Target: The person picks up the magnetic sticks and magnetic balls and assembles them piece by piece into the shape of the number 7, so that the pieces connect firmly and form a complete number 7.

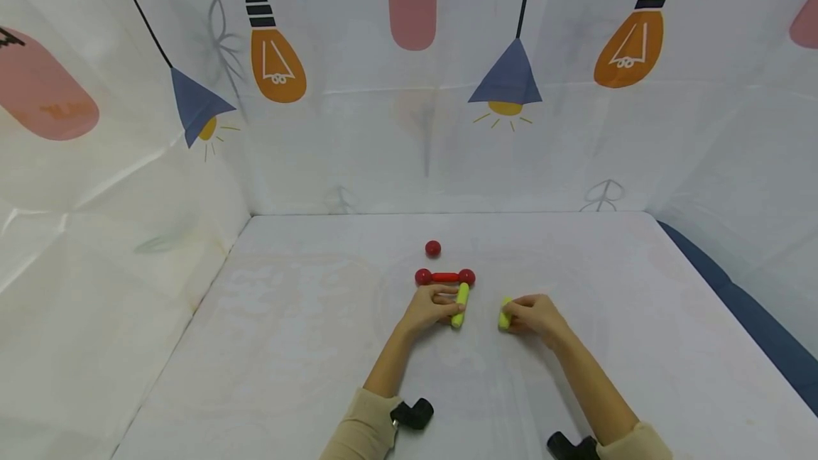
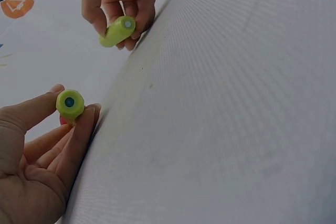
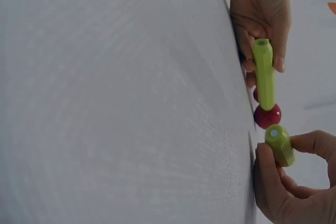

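My left hand pinches a yellow-green magnetic rod between thumb and fingers. The rod's far end is right at the right-hand red ball of a joined piece. A short red rod links that ball to a second red ball. To the right, apart from these, my right hand pinches another yellow-green rod. Its end shows a small pale magnet disc in the right wrist view, and the left-hand rod has a dark disc at its near end.
A loose red ball lies behind the joined piece. The white tabletop ends at a patterned cloth backdrop. Black camera mounts are worn at both wrists.
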Available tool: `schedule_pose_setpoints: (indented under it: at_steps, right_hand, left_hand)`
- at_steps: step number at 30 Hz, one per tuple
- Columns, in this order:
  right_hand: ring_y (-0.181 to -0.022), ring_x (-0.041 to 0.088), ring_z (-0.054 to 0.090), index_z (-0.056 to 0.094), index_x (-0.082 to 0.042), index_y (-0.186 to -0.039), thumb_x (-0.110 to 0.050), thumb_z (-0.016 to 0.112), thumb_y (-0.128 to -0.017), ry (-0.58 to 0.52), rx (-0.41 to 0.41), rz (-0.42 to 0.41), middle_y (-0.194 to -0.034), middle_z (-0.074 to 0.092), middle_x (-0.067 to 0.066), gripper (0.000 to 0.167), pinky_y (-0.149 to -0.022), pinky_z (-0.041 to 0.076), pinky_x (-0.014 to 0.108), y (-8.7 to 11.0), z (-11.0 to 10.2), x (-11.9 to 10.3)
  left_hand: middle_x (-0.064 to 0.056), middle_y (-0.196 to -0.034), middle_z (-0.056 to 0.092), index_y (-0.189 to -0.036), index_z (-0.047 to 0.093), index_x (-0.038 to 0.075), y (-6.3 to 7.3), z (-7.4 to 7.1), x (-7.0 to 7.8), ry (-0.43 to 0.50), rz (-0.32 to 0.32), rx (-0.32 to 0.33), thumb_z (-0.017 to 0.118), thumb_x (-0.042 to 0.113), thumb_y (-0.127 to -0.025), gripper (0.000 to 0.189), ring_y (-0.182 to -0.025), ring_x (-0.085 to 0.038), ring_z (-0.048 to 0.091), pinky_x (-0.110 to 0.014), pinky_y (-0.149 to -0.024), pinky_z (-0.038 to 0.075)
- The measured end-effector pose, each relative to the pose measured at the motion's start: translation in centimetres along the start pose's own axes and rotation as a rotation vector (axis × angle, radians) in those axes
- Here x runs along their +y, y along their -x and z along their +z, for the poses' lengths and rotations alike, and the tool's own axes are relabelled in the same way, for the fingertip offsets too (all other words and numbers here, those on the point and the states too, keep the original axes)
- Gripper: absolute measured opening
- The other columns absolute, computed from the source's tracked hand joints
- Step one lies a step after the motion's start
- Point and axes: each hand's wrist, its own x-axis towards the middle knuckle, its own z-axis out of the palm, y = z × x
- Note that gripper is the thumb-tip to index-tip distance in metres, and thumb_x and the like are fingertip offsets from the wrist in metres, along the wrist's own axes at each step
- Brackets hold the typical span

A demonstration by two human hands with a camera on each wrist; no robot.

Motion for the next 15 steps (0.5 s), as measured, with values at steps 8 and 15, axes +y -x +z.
schedule_pose_setpoints:
  at_steps: [8, 15]
  right_hand:
    - [-0.072, 0.015, 0.064, 0.051, 0.021, -0.114, -0.007, 0.064, -0.084, -0.044, -0.082, 0.017, -0.088, 0.065, 0.011, 0.043, -0.069, 0.056, 0.030, 0.6, 1.8, 0.1]
    - [-0.075, 0.016, 0.066, 0.053, 0.023, -0.110, -0.006, 0.064, -0.083, -0.088, -0.215, -0.046, -0.085, 0.067, 0.010, 0.040, -0.071, 0.056, 0.032, 1.2, 3.6, 0.4]
  left_hand:
    - [-0.026, -0.096, 0.068, -0.118, 0.058, -0.012, 0.9, -0.1, 1.4, 0.008, -0.001, -0.024, 0.069, 0.002, -0.083, 0.040, -0.072, -0.013, 0.066, -0.030, -0.062, 0.056]
    - [-0.027, -0.093, 0.068, -0.117, 0.057, -0.015, 1.7, -0.1, 2.8, 0.035, 0.007, -0.029, 0.068, 0.000, -0.083, 0.038, -0.067, -0.010, 0.063, -0.031, -0.063, 0.056]
